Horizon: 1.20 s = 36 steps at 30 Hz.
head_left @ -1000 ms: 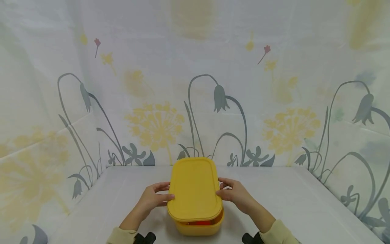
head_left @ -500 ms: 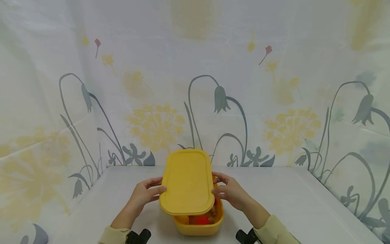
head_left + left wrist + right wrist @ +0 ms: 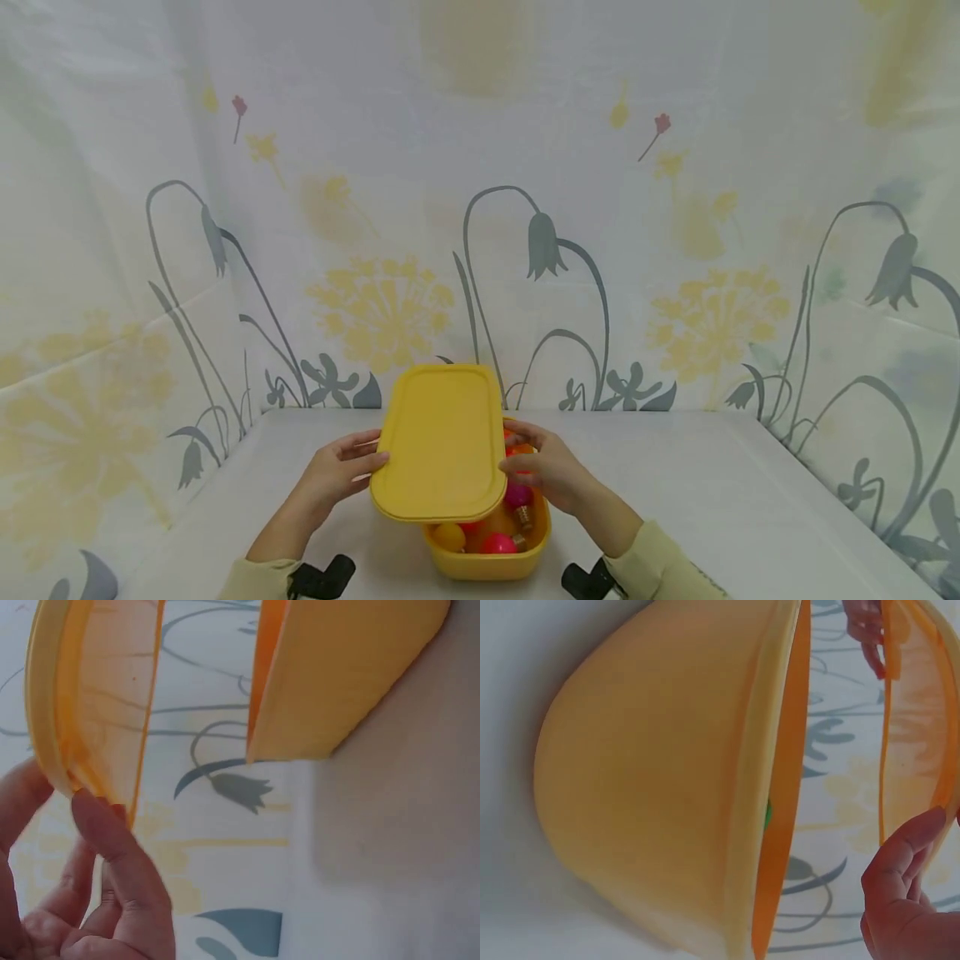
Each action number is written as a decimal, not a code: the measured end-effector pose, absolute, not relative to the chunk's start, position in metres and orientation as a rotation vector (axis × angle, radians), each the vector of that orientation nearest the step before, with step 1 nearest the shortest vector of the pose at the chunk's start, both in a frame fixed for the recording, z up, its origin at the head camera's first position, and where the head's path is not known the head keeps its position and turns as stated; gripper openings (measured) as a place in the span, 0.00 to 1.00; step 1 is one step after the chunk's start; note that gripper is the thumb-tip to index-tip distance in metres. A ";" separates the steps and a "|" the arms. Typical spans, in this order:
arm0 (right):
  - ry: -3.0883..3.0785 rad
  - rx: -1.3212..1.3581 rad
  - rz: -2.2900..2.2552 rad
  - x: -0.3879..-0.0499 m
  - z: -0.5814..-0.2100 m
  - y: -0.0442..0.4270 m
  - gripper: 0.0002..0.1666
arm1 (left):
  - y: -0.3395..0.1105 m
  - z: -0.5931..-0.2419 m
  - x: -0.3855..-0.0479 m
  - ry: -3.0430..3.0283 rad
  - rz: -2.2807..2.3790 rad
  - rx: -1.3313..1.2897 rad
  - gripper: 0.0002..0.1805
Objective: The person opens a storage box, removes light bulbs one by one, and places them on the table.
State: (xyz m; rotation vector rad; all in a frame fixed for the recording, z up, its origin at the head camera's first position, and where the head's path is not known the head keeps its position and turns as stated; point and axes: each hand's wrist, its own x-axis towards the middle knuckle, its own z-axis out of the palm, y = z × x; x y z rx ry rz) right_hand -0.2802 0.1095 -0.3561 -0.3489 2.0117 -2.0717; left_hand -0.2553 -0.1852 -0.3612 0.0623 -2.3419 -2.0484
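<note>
A yellow lid [image 3: 442, 442] is held up above a yellow box [image 3: 487, 568]. My left hand [image 3: 337, 473] pinches the lid's left edge, and my right hand [image 3: 551, 471] pinches its right edge. Inside the box lie a yellow bulb-like piece [image 3: 450, 537], a pink one [image 3: 498, 544] and a magenta one [image 3: 518, 495], with the rest partly hidden by the lid. The left wrist view shows thumb and fingers of the left hand [image 3: 97, 885] on the lid's rim [image 3: 45, 697]. In the right wrist view the lid [image 3: 922, 727] is apart from the box [image 3: 652, 772].
The box stands on a white table [image 3: 712, 500]. Behind and at the sides hangs a white cloth [image 3: 480, 142] printed with grey and yellow flowers. Dark wrist devices show below both hands near the sleeves.
Both hands have moved the lid up and to the left, off the box. More of the box's contents now show at its front and right.
</note>
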 end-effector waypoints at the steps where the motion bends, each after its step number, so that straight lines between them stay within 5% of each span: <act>1: 2.004 -0.356 -2.072 -0.280 -0.356 0.108 0.37 | -0.187 -0.360 -0.255 -2.356 -2.047 0.064 0.31; 36: 1.874 -0.403 -2.165 -0.263 -0.369 0.024 0.40 | -0.269 -0.373 -0.242 -2.451 -1.977 0.165 0.42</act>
